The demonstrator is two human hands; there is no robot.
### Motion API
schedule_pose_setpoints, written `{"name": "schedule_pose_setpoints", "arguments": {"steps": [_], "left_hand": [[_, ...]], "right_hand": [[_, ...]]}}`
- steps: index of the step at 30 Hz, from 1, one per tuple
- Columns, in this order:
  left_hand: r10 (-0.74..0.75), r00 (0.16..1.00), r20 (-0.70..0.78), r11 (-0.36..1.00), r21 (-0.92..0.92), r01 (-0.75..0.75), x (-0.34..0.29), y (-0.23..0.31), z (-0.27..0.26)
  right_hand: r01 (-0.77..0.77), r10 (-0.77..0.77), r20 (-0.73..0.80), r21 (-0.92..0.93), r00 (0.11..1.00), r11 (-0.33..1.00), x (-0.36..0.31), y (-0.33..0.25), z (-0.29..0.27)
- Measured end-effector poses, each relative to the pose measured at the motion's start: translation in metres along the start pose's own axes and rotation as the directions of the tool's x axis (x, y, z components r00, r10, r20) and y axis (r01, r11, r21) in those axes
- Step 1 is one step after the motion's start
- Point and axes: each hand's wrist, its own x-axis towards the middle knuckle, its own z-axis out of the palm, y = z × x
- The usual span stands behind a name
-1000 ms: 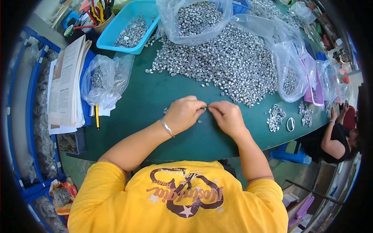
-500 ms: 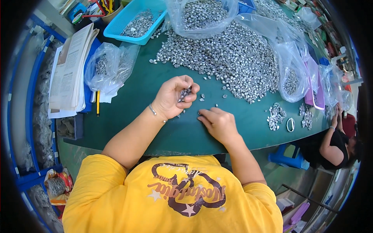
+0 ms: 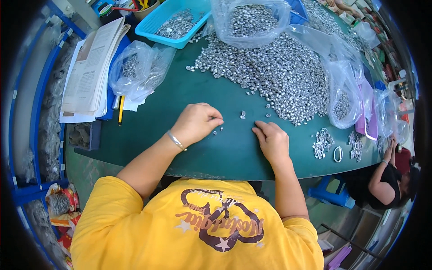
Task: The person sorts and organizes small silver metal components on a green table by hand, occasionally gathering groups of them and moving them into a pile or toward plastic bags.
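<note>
My left hand (image 3: 195, 122) is closed, palm down, low over the green tabletop; its curled fingers hide the small silvery metal pieces that showed in its palm a moment earlier. Just below its fingertips lie two loose metal pieces (image 3: 215, 133). To the right, my right hand (image 3: 273, 140) has thumb and forefinger drawn together at the table; whatever they hold is too small to make out. Between the hands and a little farther off sit a couple of stray pieces (image 3: 243, 114). Beyond them spreads a large heap of small, hollow, dome-like metal pieces (image 3: 274, 67).
At the back stand a light-blue basket (image 3: 180, 42) and a clear bag (image 3: 252, 27) of metal pieces. Newspapers (image 3: 92, 72) and a yellow pencil (image 3: 121, 110) lie left. Right are a small pile of metal parts (image 3: 322, 144), a ring (image 3: 337, 154), a purple tray (image 3: 371, 126) and another person (image 3: 384, 180).
My left hand has turned from palm up, showing its metal pieces, to palm down and lower. My right hand has moved right. The whole view has shifted slightly.
</note>
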Motion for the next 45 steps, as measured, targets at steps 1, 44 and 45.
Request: {"name": "schedule_pose_setpoints", "arguments": {"steps": [1, 44, 45], "left_hand": [[0.003, 1.000, 0.021, 0.999, 0.048, -0.004, 0.001, 0.003, 0.003], [0.110, 0.970, -0.217, 0.990, 0.113, -0.087, -0.007, -0.042, -0.015], [0.109, 0.978, -0.179, 0.979, 0.189, -0.075, -0.006, -0.040, -0.013]], "right_hand": [[0.006, -0.006, 0.005, 0.005, 1.000, 1.000, 0.000, 0.002, 0.002], [-0.474, -0.139, 0.557, 0.793, 0.819, 0.383, 0.073, -0.036, 0.035], [-0.685, -0.228, 0.656, 0.723, 0.720, -0.083, 0.075, -0.031, 0.028]]}}
